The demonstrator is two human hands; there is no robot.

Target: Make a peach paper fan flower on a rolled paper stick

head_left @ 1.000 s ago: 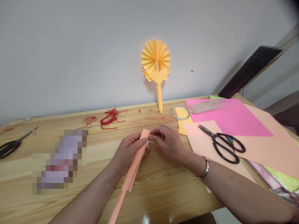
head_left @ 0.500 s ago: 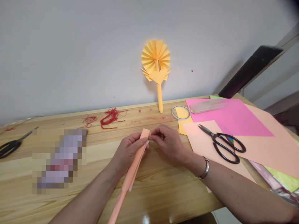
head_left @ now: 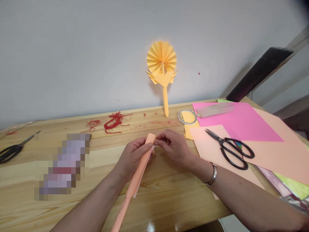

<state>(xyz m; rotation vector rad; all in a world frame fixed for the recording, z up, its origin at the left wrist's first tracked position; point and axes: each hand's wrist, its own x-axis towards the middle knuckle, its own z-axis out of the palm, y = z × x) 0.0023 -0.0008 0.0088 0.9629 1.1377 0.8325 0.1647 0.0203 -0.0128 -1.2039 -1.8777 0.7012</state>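
Note:
My left hand (head_left: 135, 154) is wrapped round a folded strip of peach paper (head_left: 141, 166), thumb on its upper face. The strip slants from upper right to lower left. Its lower end meets a thin rolled paper stick (head_left: 122, 212) of the same colour, which runs off the bottom edge. Along the strip's right side shows a paler, whitish layer (head_left: 140, 185). My right hand (head_left: 175, 147), with a silver bangle on its wrist, pinches at the strip's top right corner. Whether a thin piece of tape lies between those fingertips is hidden.
A yellow pleated paper fan (head_left: 161, 56) leans against the wall. Scissors (head_left: 220, 141) lie on peach and pink sheets (head_left: 241, 120) at right, beside a tape roll (head_left: 178, 117). Red thread (head_left: 114, 122), other scissors (head_left: 12, 153) and a blurred-out item (head_left: 65, 164) lie left.

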